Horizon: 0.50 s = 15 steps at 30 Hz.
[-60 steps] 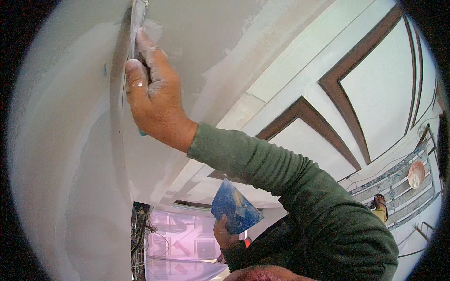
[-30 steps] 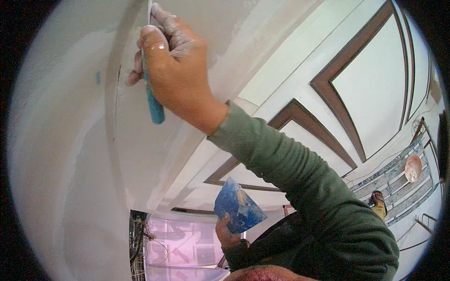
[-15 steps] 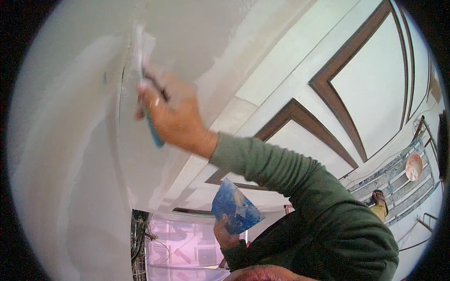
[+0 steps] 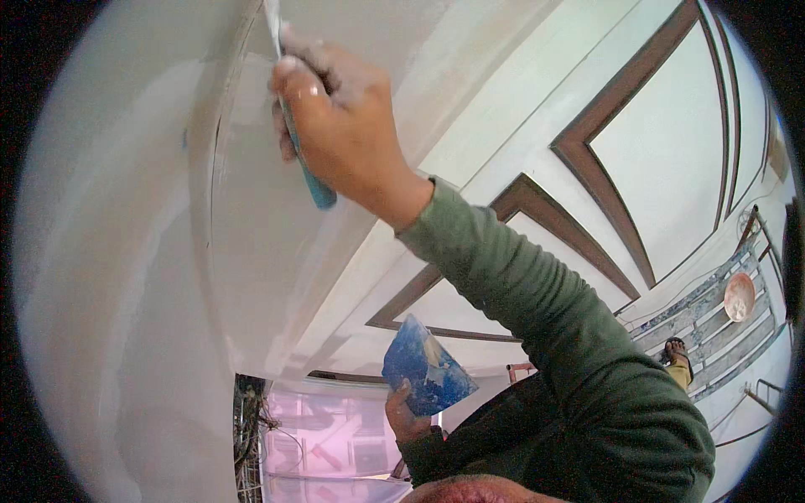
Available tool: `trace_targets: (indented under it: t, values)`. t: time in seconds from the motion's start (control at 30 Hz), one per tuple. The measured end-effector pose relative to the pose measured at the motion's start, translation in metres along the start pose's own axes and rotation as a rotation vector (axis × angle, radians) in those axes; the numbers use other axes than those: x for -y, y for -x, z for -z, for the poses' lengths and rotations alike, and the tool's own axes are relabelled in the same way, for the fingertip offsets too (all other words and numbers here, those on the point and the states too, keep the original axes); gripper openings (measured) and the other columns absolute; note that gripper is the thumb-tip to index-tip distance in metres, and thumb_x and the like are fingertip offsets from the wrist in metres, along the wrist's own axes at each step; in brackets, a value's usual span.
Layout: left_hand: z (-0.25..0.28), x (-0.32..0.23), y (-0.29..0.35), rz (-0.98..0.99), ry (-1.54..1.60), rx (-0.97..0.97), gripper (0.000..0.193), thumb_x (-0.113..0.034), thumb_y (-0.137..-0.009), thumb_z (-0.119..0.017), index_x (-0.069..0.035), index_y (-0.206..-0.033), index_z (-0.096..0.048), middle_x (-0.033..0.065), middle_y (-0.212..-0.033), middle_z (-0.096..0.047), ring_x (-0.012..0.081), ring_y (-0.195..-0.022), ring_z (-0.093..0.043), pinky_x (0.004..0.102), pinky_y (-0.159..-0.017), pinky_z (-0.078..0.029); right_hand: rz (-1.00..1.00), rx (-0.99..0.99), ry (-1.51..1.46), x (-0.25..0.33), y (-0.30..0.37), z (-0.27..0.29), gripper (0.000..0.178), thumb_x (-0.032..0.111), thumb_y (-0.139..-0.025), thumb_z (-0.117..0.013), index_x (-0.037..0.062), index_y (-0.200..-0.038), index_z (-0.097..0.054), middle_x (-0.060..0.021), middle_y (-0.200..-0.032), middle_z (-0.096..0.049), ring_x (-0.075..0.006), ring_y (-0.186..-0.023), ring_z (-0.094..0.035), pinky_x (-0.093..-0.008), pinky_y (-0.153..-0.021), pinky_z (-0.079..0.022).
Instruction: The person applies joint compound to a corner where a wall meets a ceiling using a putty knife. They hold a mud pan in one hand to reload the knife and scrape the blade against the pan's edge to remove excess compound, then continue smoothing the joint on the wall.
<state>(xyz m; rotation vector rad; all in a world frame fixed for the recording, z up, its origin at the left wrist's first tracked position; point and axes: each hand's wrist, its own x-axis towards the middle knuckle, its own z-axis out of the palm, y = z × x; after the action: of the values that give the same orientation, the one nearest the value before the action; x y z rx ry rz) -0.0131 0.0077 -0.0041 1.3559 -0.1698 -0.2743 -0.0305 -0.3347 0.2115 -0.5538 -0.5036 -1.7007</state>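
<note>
My right hand (image 4: 348, 126) is raised against a pale plastered surface (image 4: 335, 25), its fingers wrapped round the teal handle of a putty knife (image 4: 314, 186). The knife's pale blade points toward the upper edge and lies along a thin crack or seam (image 4: 216, 142); its tip is cut off by the view. Lower down, my left hand (image 4: 407, 419) grips a blue flat plate (image 4: 436, 381) smeared with whitish paste. White specks show on my right thumb.
Brown-framed white panels (image 4: 579, 151) run along the right. A slatted plank platform (image 4: 704, 331) holds a round pinkish bowl (image 4: 739, 297), with a sandalled foot (image 4: 677, 352) beside it. Loose wires (image 4: 251, 436) hang in a dark opening near a pink-lit window (image 4: 327, 427).
My right hand has moved up and to the right along the surface with the putty knife. My left hand and the blue plate have barely shifted.
</note>
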Motion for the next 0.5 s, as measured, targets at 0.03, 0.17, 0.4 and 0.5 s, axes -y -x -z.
trace_targets:
  t: [0.03, 0.17, 0.4, 0.5]
  values:
    - [0.004, 0.001, -0.001, 0.006, 0.007, -0.003, 0.042, -0.012, -0.083, -0.060, 0.003, -0.122, -0.051, 0.0139, -0.110, -0.062, 0.0294, -0.094, -0.064, 0.0433, -0.085, -0.052, 0.036, -0.038, -0.038, 0.000, -0.001, -0.001, 0.031, 0.009, -0.093, -0.051, -0.0114, -0.116, -0.057, -0.0040, -0.062, -0.053, -0.0094, -0.048, -0.052, -0.0261, -0.040, -0.043]
    - [0.012, 0.000, 0.002, -0.043, -0.040, -0.096, 0.043, -0.010, -0.083, -0.060, 0.003, -0.122, -0.051, 0.0146, -0.110, -0.062, 0.0301, -0.094, -0.064, 0.0432, -0.085, -0.052, -0.090, 0.067, -0.091, 0.000, 0.028, -0.008, 0.031, 0.008, -0.093, -0.051, -0.0102, -0.117, -0.057, -0.0052, -0.065, -0.055, -0.0102, -0.049, -0.053, -0.0269, -0.041, -0.044]
    - [0.010, 0.002, 0.001, 0.012, 0.012, 0.013, 0.042, -0.009, -0.083, -0.059, 0.003, -0.123, -0.051, 0.0145, -0.110, -0.062, 0.0299, -0.097, -0.063, 0.0434, -0.086, -0.052, -0.120, -0.139, -0.291, 0.014, -0.008, -0.004, 0.027, 0.009, -0.093, -0.052, -0.0076, -0.114, -0.059, -0.0049, -0.066, -0.055, -0.0105, -0.052, -0.056, -0.0279, -0.041, -0.046]
    - [0.019, 0.003, -0.001, -0.031, 0.052, -0.006, 0.042, -0.010, -0.083, -0.060, 0.003, -0.123, -0.051, 0.0142, -0.110, -0.063, 0.0294, -0.096, -0.064, 0.0429, -0.086, -0.052, 0.015, -0.137, -0.141, 0.002, -0.008, -0.026, 0.026, 0.008, -0.093, -0.052, -0.0075, -0.112, -0.058, -0.0049, -0.069, -0.056, -0.0106, -0.055, -0.056, -0.0278, -0.043, -0.049]
